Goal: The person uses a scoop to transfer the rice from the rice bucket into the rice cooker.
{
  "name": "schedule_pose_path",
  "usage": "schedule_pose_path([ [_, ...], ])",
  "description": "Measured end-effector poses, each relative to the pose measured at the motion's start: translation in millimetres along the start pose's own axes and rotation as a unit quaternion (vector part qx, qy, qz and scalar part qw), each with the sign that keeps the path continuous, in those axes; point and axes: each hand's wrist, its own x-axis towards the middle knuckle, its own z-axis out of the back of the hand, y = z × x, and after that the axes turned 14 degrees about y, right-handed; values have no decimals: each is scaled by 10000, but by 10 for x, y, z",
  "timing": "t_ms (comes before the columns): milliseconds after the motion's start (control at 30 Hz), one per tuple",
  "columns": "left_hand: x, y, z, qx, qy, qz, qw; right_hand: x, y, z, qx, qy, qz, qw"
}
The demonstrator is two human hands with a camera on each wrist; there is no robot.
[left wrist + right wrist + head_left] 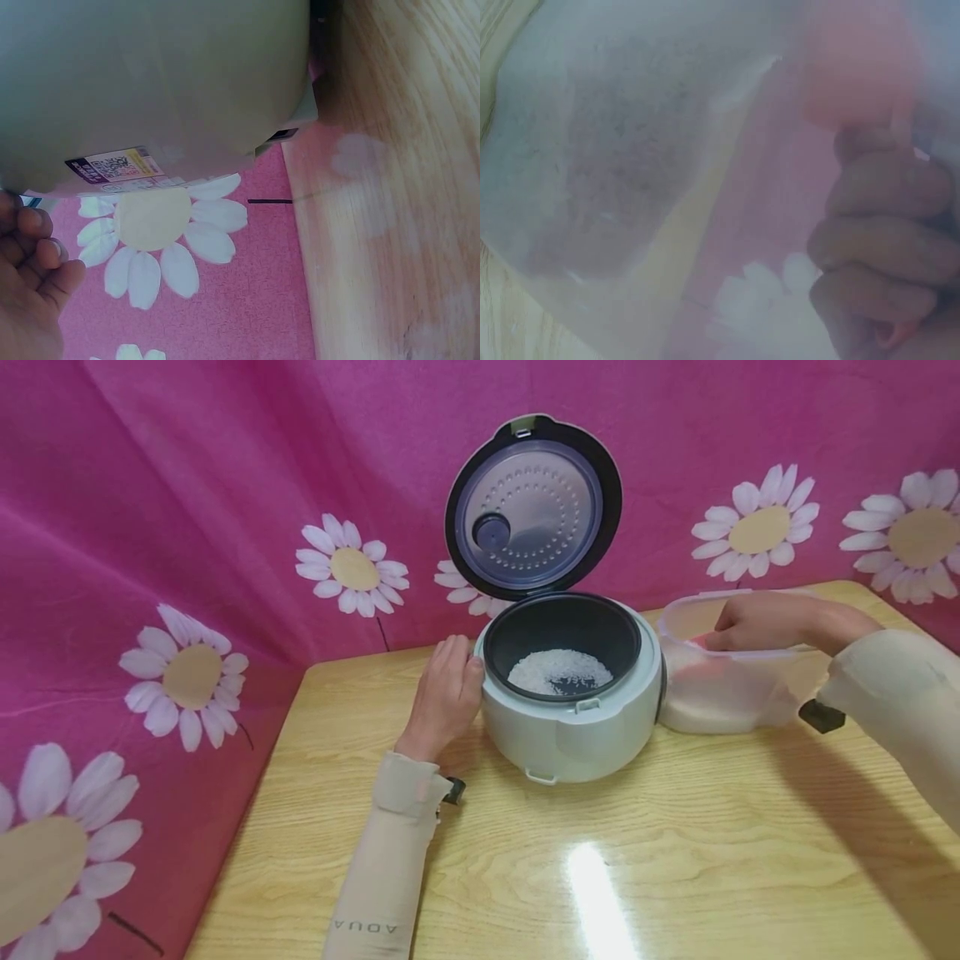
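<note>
A pale rice cooker (570,743) stands with its lid (536,518) raised. White rice (558,671) covers part of the bottom of its dark inner pot (517,635). Against the cooker's left rim rests my left hand (442,697), its fingers loosely bent in the left wrist view. To the right of the cooker, my right hand (780,620) reaches into a translucent plastic container (750,693) of rice. In the right wrist view, blurred through the container wall, that hand grips the handle of a pink scoop (862,64). What the scoop holds is hidden.
All of it stands on a light wooden table (480,877). A pink curtain (247,485) with printed daisies hangs close behind the table and along its left side. The raised lid stands upright at the back of the cooker, near the curtain.
</note>
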Motion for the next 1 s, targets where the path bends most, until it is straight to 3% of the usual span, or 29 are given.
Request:
schedule_pose_path([
  [400,-16,-12,19,-29,15,39,10000,-61,77,102,-179,-56,-174,9997],
  [1000,-19,-8,4,-91,-14,50,9999,-291,85,164,-27,-303,-333,9990],
])
